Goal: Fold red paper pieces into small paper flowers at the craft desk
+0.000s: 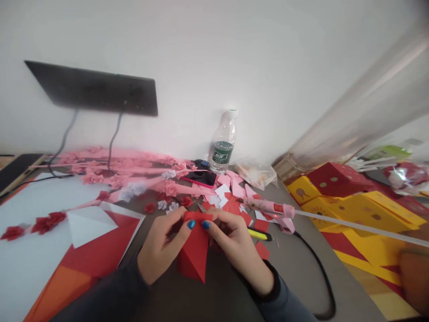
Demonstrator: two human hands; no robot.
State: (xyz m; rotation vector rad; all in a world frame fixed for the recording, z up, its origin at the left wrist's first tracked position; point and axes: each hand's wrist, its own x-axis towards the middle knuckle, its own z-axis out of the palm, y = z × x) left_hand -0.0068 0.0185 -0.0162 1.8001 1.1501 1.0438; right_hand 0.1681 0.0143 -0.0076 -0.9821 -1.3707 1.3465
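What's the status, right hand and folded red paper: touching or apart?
Touching. Head view: the right hand has its thumb on the upper part of the folded red paper.

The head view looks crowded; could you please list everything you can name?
Folded paper: 1, red, lower centre
Glue gun: 1, pink, right of centre
Glue stick: 1, whitish, in glue gun's rear
Cord: 1, black, lower right
Utility knife: 1, yellow-black, below glue gun
Paper scraps: many, red, pink, white, centre
Paper flowers: many, pink, red, white, left
Paper sheets: several, white, red, orange, left
Water bottle: 1, clear, green label, upper centre
Phone: 1, black-pink, left of water bottle
Plastic bag: 1, clear, right of water bottle
Boxes: several, yellow, red, right
Panel: 1, black, upper left
Cables: 2, grey, below panel
Table: 1, grey, underneath
Left hand: 1, blue thumbnail, pinching folded paper
Right hand: 1, blue thumbnail, pinching folded paper
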